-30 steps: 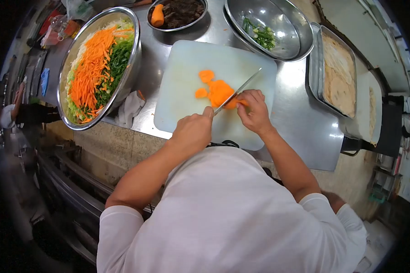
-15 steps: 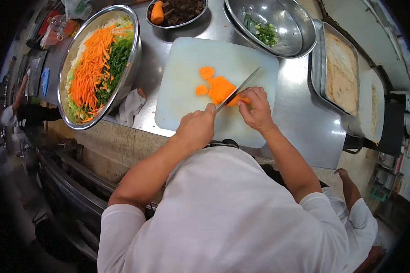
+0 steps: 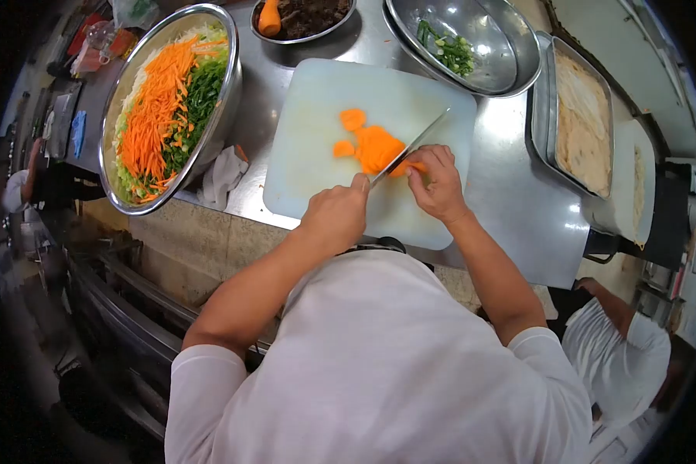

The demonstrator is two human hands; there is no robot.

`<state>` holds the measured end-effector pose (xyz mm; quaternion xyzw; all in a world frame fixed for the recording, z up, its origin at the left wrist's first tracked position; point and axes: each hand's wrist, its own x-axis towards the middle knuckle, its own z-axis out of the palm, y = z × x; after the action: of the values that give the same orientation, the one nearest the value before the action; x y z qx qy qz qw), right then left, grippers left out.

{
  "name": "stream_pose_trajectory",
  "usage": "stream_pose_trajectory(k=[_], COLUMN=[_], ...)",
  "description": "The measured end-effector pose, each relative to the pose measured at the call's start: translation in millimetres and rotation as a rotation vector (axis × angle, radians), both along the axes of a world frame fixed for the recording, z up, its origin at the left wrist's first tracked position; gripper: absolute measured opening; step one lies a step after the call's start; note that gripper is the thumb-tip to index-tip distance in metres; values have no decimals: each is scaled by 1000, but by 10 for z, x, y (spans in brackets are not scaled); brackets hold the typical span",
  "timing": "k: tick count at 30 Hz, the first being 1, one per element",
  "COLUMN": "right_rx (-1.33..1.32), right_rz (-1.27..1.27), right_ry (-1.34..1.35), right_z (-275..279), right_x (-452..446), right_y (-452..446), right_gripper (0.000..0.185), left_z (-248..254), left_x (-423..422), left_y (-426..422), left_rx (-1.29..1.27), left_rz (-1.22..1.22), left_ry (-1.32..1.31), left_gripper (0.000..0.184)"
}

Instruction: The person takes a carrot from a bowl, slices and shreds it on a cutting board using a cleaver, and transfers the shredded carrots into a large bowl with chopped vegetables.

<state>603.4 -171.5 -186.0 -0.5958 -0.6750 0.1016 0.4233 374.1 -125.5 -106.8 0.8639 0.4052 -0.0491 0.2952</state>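
Note:
My left hand (image 3: 338,211) is closed round the handle of a kitchen knife (image 3: 421,140), whose blade slants up and right over the white cutting board (image 3: 309,116). Against the blade's left side lies a pile of carrot slices (image 3: 377,148), and two loose slices sit just left of it. My right hand (image 3: 438,188) pinches the remaining piece of carrot (image 3: 417,167) on the blade's right side. Most of that piece is hidden by the fingers and the knife.
At left stands a large steel bowl (image 3: 230,108) of shredded carrot and greens, beside a grey cloth (image 3: 223,179). Behind the board are a bowl of dark food (image 3: 309,17) and steel bowls with chopped greens (image 3: 450,50). Trays (image 3: 584,116) stand right; a co-worker (image 3: 619,348) is lower right.
Both hands stay at the carrot with nearly the same grip. The knife has barely shifted. The co-worker at lower right has moved further right and more of them shows.

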Motion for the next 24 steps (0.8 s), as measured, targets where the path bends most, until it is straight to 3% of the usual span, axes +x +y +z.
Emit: stream_pose_trajectory(k=[3,6,11,15,19,21,24], right_rx=[8,26,35,36,39,47,51], right_rz=[18,32,36,34,42,41,35], right_ry=[23,18,37,53,44,48,44], right_z=[-11,-4,-1,-40,-38,-48,-48], right_x=[17,45,26,40,54,72,41], right_y=[-40,-12,-25,-8,-35,-16,-33], right_gripper=[19,20,18,18,18,18,17], left_z=[430,533,-78,1,449,441,-39], left_x=[-47,-111,76,33,-45,-75,57], left_y=[-38,-90,-74,1,-78,-97,-105], left_rx=[-70,-109,-54,-21,-75,-81,-8], left_rz=[8,8,36,2,1,-5,30], left_ry=[60,87,37,7,80,99,32], left_gripper=[18,19,19,19,18,18,18])
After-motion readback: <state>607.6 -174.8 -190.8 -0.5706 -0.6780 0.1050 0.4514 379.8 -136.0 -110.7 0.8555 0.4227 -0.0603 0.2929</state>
